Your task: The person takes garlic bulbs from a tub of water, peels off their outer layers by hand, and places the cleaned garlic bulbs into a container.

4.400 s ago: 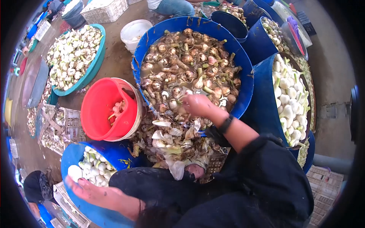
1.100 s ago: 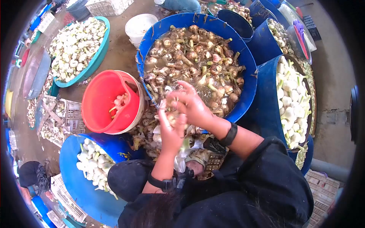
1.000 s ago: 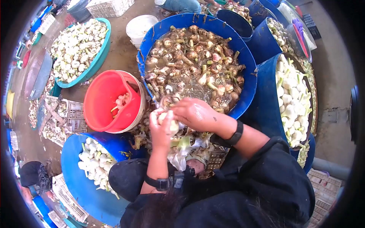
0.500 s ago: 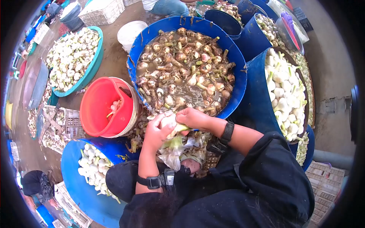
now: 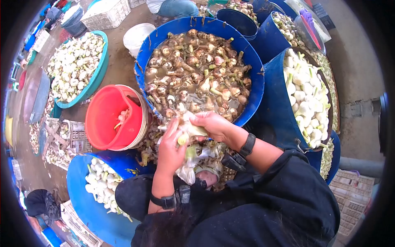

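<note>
Over the near rim of a big blue tub (image 5: 261,84), my two hands work on one garlic bulb (image 5: 186,130) with a pale cut stem. My left hand (image 5: 169,148) is closed around its left side, fingers pointing up. From the right, my right hand (image 5: 214,125) pinches the bulb's loose outer skin between thumb and fingers. Unpeeled brown garlic (image 5: 191,59) floats in murky water inside the tub. Below my hands, peeled-off skins (image 5: 191,162) hang and pile up near my leg. A watch-like strap is on each wrist.
Left of the tub stands a red bucket (image 5: 103,136) with a few bulbs. White garlic fills a blue barrel (image 5: 279,103) at right and part of a blue basin (image 5: 82,197) at lower left. Further off are a green basin (image 5: 98,70), a white bucket (image 5: 138,37) and a seated person (image 5: 177,7).
My fingers have shifted on the garlic bulb, and more torn skin shows between my hands. My right hand has moved slightly away from my left. The view has shifted a little.
</note>
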`<action>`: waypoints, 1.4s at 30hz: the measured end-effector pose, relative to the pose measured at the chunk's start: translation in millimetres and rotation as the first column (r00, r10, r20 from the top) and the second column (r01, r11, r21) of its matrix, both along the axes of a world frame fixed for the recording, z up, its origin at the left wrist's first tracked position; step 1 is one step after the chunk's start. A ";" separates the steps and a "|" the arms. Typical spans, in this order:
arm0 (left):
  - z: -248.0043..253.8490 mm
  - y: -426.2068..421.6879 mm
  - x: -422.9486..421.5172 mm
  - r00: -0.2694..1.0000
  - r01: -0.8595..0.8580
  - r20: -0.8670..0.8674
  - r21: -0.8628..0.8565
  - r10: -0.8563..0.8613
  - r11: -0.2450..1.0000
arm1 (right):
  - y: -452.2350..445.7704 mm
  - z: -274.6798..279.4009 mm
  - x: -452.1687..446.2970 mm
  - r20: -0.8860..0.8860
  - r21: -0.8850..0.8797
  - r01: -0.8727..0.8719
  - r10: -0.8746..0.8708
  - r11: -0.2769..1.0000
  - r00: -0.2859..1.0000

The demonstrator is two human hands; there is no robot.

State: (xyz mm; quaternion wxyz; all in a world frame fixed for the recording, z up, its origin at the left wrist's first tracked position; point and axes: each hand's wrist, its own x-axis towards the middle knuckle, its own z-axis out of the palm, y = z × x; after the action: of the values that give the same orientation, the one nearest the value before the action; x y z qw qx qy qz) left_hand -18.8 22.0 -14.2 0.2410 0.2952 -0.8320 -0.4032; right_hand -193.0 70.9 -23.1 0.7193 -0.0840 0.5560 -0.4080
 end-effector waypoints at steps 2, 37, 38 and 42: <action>-10.4 2.1 0.1 0.946 -0.065 -0.228 0.561 0.230 0.825 | 6.9 15.1 14.1 0.142 -0.207 0.283 -0.257 0.937 0.956; -38.3 -20.6 -19.8 0.929 -0.358 -0.033 0.160 0.368 0.920 | -67.4 -3.5 12.1 -0.367 -0.328 0.100 -0.224 0.939 0.903; -37.4 -17.5 -22.6 0.880 -0.389 -0.124 0.367 0.459 0.845 | -61.2 4.3 20.9 -0.454 -0.379 -0.016 -0.171 0.925 0.875; -18.3 -31.9 -2.4 0.794 -0.293 -0.199 0.702 0.574 0.649 | -41.8 19.8 28.9 -0.886 -0.449 -0.737 -0.357 0.506 0.295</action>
State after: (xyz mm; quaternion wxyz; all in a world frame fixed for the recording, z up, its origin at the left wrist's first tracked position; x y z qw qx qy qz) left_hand -21.2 -9.9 -32.5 0.3839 0.4634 -0.4765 -0.6409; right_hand -164.1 29.1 -3.3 0.1667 -0.7125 0.5688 -0.3756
